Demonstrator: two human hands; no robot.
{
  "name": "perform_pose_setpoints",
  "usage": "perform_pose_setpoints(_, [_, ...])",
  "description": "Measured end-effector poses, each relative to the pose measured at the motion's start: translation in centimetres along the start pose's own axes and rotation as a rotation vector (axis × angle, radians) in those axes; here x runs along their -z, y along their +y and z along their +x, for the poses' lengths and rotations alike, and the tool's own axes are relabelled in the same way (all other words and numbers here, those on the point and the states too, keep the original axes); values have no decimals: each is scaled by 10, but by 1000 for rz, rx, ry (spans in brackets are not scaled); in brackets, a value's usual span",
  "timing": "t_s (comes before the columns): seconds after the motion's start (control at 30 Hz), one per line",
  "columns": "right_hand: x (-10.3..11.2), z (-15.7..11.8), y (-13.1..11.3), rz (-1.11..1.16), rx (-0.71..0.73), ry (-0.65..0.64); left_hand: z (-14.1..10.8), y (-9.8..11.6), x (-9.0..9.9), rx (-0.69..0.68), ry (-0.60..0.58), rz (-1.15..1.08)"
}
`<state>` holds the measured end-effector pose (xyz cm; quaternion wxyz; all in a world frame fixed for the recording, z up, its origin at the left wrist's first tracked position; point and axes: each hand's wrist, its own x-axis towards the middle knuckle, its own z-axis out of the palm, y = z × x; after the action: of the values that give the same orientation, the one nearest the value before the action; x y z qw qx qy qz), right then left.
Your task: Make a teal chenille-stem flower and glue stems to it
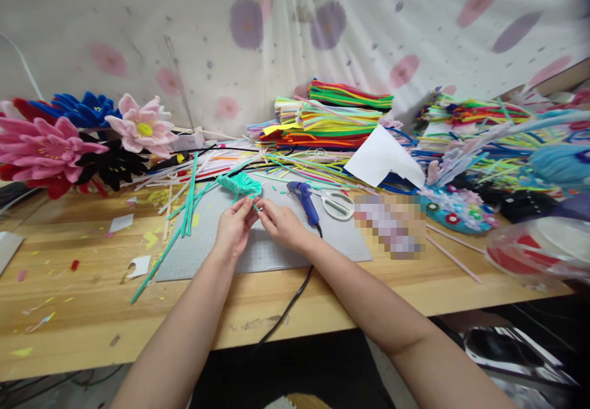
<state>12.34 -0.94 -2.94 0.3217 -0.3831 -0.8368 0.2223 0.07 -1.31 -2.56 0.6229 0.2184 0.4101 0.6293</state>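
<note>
In the head view, the left hand (234, 225) pinches the base of a green ruffled piece (240, 183), and the right hand (283, 223) pinches close beside, at its thin lower end. The piece is held above the grey mat (332, 249) on the desk (92, 317). Green strips (189, 203) lie at left; a blue glue gun (304, 201) and scissors (342, 217) lie at right.

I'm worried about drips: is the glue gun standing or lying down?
Lying down: the glue gun rests on its side on the mat, body and handle both along the surface.
</note>
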Motion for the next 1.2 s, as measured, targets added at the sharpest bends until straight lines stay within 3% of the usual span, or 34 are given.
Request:
perform_pose_setpoints(0.33, [2, 1, -2, -2, -3, -12, 0, 1, 0, -2, 8, -18])
perform_pose_setpoints(0.47, [-5, 3, 0, 18, -25, 26, 0, 2, -1, -127, 37, 80])
perform_pose_setpoints(0.7, [-18, 14, -7, 63, -211, 135, 4, -1, -2, -280, 119, 145])
perform_pose_setpoints(0.8, [-18, 14, -10, -10, -257, 105, 4, -3, -2, -252, 111, 103])
perform_pose_setpoints(1.0, [-20, 12, -7, -45, -182, 78, 2, 0, -4, -125, 114, 1])
perform_pose_setpoints(1.2, [-15, 13, -12, -63, -223, 14, 5, 1, -3, -31, 107, -66])
